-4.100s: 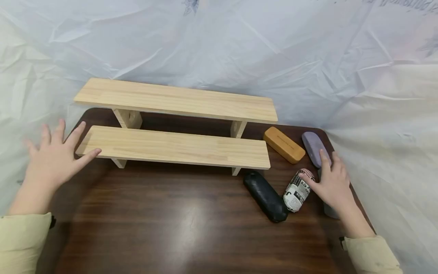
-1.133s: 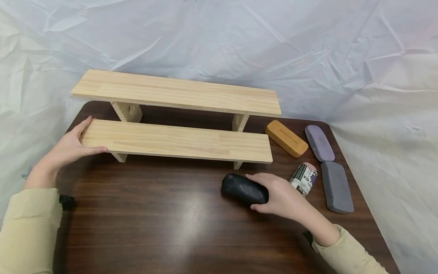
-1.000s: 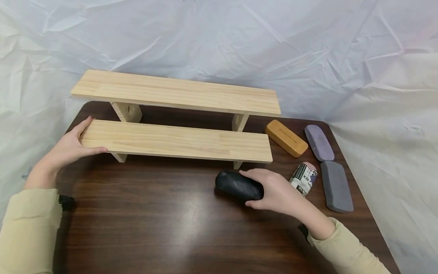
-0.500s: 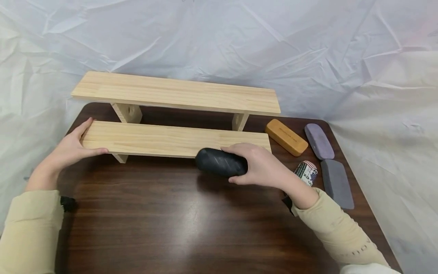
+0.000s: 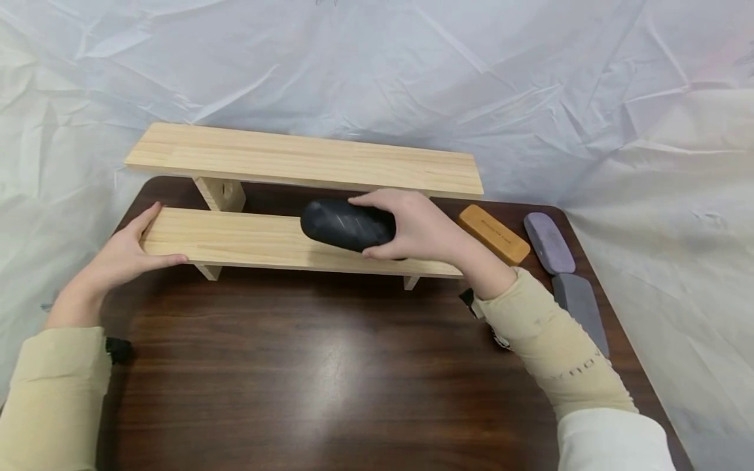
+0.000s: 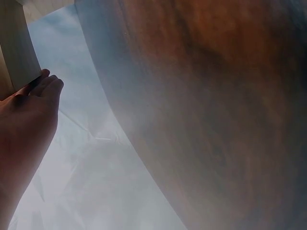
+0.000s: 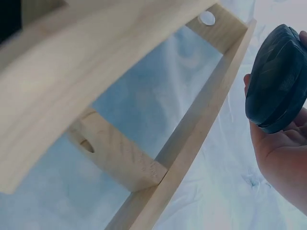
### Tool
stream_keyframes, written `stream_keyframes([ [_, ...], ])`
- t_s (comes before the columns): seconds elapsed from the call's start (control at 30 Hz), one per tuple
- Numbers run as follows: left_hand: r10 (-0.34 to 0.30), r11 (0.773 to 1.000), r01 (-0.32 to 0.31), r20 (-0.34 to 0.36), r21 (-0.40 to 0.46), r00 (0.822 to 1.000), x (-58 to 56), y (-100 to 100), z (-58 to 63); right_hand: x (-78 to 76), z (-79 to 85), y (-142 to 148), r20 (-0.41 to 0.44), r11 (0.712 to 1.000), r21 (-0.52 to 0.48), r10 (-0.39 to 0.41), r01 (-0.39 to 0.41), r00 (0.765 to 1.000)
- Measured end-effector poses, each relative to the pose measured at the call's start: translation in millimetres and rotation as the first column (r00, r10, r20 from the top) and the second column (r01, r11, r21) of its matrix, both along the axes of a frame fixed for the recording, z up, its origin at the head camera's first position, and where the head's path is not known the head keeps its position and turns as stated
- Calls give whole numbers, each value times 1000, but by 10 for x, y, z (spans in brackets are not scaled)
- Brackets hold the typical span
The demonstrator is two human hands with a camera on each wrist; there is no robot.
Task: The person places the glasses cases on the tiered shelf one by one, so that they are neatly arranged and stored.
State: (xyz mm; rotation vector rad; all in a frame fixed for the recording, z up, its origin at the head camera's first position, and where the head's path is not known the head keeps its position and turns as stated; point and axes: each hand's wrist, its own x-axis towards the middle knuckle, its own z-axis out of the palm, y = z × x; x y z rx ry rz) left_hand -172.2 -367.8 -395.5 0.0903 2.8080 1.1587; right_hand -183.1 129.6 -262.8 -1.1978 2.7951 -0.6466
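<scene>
My right hand (image 5: pixel 415 226) holds a black glasses case (image 5: pixel 347 224) over the lower board of a two-tier wooden shelf (image 5: pixel 235 237). In the right wrist view, fingers and thumb wrap the black case (image 7: pixel 274 81), and a gap shows between it and the boards. At the shelf's left end, my left hand (image 5: pixel 118 258) grips the lower board, its thumb along the front edge and the index finger at the back corner. The left wrist view shows that hand (image 6: pixel 29 129) against the board's end; part of its grip is hidden.
To the right lie an orange glasses case (image 5: pixel 495 234), a purple one (image 5: pixel 549 243) and a grey one (image 5: pixel 580 304). A newsprint-patterned case (image 5: pixel 501 340) is mostly hidden under my right sleeve. White sheeting (image 5: pixel 377 72) hangs behind the dark wooden table (image 5: pixel 306 366).
My right hand took hold of the black case on the table, lifted it and carried it left and away to above the lower board. My left hand came onto the board's end and stays there.
</scene>
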Motion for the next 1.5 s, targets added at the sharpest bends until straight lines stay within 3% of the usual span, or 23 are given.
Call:
stream_keyframes([
  [0.47,8,1000,-8,-5,-3,1000,21,88,18,-647,295,-597,26,997,-66,47,-45,999],
  [0.77,1,1000,-1,-18,-17,1000,25,101,-11,-983,309,-871,68,997,-74,38,-33,997],
  [1.07,9,1000,-9,-19,-10,1000,57,100,4,-1162,373,-1133,105,999,34,7,-10,994],
  [1.5,13,1000,-13,-19,-15,1000,93,72,-6,-1279,341,-1421,89,995,78,53,-60,995],
])
